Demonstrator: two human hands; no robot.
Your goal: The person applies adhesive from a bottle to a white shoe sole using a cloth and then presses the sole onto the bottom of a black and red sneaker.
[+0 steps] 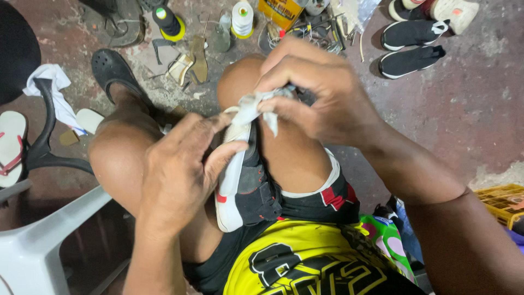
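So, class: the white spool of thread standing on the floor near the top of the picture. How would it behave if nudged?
The white spool of thread stands upright on a yellow base, so a light nudge would probably slide it. It looks tall for its base, so a harder push may tip it. Once down, its round body would likely roll.

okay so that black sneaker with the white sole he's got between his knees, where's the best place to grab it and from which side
Probably the midsole of the black sneaker with the white sole, taken from its left. It stands on edge between the knees, sole edge facing the left hand, which already wraps it there. The right hand covers the far end, pressing a white cloth.
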